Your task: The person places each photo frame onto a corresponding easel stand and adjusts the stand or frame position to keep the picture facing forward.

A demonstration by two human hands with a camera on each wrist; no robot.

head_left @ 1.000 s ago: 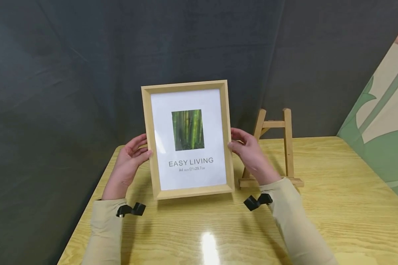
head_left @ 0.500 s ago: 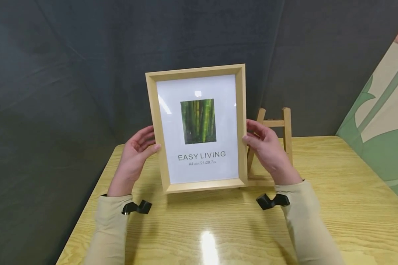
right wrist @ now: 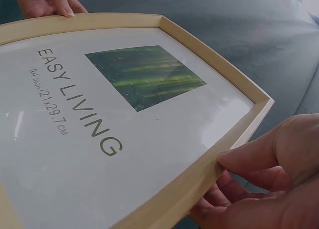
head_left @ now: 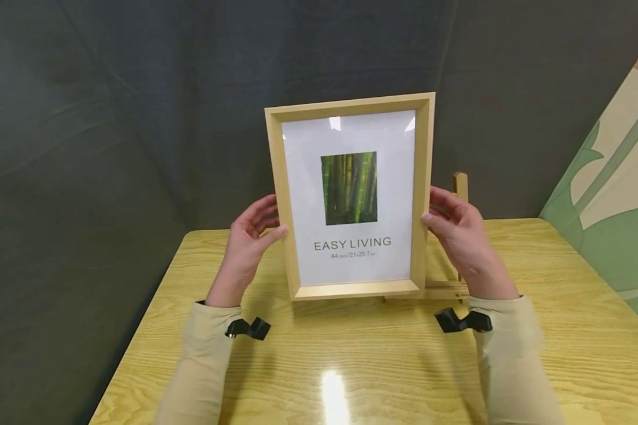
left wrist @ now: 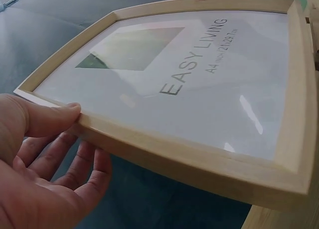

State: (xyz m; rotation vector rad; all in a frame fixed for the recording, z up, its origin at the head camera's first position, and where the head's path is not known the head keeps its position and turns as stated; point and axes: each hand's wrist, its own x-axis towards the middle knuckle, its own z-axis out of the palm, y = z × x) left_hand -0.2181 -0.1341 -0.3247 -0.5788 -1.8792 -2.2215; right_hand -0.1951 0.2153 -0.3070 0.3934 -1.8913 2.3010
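Note:
A light wooden picture frame (head_left: 351, 260) is held up above the table, its top tilted slightly counterclockwise. Behind its glazing sits a white sheet with a green bamboo picture and the words EASY LIVING. My left hand (head_left: 247, 242) grips the left side, thumb on the front face and fingers behind the edge, as the left wrist view shows of the same hand (left wrist: 55, 154). On the opposite side my right hand (head_left: 465, 239) pinches the frame likewise, also seen with its thumb in front in the right wrist view. Behind the frame stands a small wooden easel (head_left: 461, 186), mostly hidden.
The wood-grain table (head_left: 298, 366) extends below and to both sides. A dark grey curtain (head_left: 138, 118) hangs behind it. At the right is a wall panel (head_left: 617, 195) with a painted green, cream and pink plant pattern.
Both hands have carried the frame to the right and upward, and it looks larger. It now covers most of the easel, which was fully beside it a second ago.

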